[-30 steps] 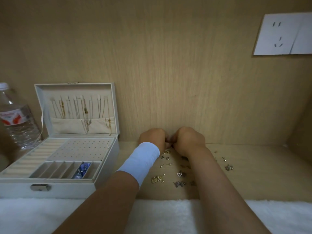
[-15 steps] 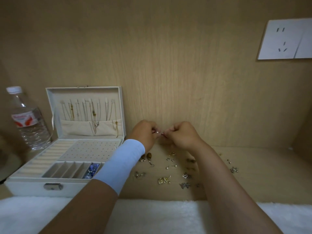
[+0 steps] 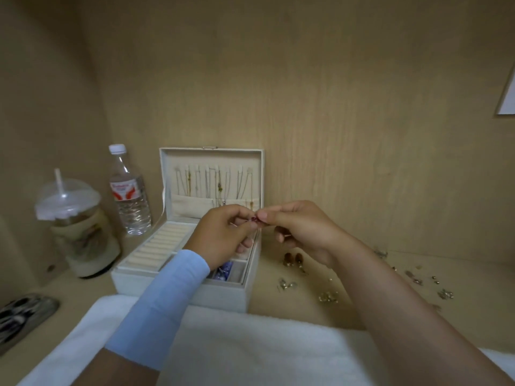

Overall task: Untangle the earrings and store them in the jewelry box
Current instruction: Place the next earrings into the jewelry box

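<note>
Head view: both hands are raised above the counter (image 3: 278, 305), meeting over the right edge of the open jewelry box (image 3: 195, 291). The left hand (image 3: 223, 235), with a pale blue wristband (image 3: 164, 307) on the forearm, and the right hand (image 3: 301, 229) each have thumb and forefinger closed on a small dark red earring (image 3: 255, 219) held between them; the remaining fingers are curled in. The piece is too small and blurred to tell its form. The box stands on the counter at centre-left, lid upright against the wooden back wall, with chains (image 3: 220, 185) hanging inside the lid, ring rolls on the left of the tray and a blue item (image 3: 224, 270) in 1 front compartment. Loose earrings (image 3: 328, 296) lie scattered on the counter right of the box, partly under the right forearm. A water bottle (image 3: 128, 196) and a lidded cup with straw (image 3: 75, 227) stand left of the box. A white towel (image 3: 250, 346) covers the near edge.
</note>
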